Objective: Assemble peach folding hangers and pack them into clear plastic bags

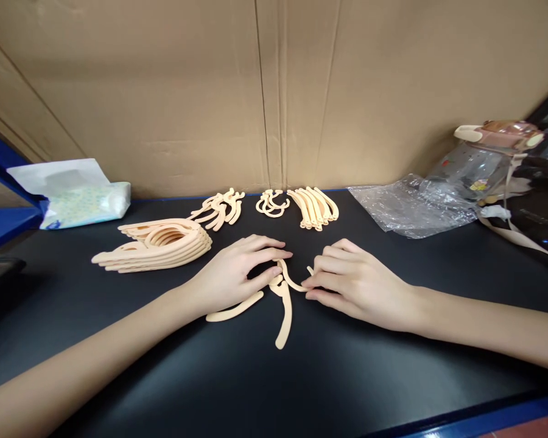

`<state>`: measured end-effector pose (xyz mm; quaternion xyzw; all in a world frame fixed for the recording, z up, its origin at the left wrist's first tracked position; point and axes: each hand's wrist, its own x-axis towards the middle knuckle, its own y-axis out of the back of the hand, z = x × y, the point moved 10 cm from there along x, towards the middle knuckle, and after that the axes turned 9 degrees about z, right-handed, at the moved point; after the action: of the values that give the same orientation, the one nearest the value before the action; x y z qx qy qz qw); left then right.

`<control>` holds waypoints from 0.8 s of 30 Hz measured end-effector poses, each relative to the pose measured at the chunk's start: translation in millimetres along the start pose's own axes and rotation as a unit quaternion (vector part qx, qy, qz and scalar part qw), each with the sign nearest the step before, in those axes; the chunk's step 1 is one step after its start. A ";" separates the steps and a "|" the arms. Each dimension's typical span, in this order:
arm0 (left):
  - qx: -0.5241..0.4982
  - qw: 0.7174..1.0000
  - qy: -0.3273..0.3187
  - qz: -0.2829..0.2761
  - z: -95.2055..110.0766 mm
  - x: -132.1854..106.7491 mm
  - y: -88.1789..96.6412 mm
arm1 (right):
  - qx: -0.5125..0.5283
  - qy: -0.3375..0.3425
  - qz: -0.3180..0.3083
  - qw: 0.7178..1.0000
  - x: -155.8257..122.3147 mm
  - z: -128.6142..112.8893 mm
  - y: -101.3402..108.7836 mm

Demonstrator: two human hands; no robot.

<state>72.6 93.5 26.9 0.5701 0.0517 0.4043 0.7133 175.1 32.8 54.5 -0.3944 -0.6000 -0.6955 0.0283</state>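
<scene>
Beige plastic pieces of a folding clothes hanger lie together between my two hands. My left hand is closed over the joint where the parts meet, thumb and fingers pressing on it. One hanger arm points down towards me from this joint; another curved arm lies on the table below my left hand. My right hand pinches the curved hanger hook between thumb and fingers. The hook's near end reaches the joint, but my left fingers hide whether it is seated. My right fingertips cover part of the hook.
A stack of beige hangers sits at left. Behind are loose hanger arms, several hooks and a row of arms. Tissues stand far left; a plastic bag and a bottle are at right. Cardboard walls the back.
</scene>
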 end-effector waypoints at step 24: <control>0.011 1.000 0.005 -0.001 1.6 0.7 -0.3 | -0.207 -0.119 -0.118 0.964 -9.4 165.4 -8.3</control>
<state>74.0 92.8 27.4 0.5760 0.0608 0.4056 0.7071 262.4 172.8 37.2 -0.3978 -0.4840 -0.7513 -0.2075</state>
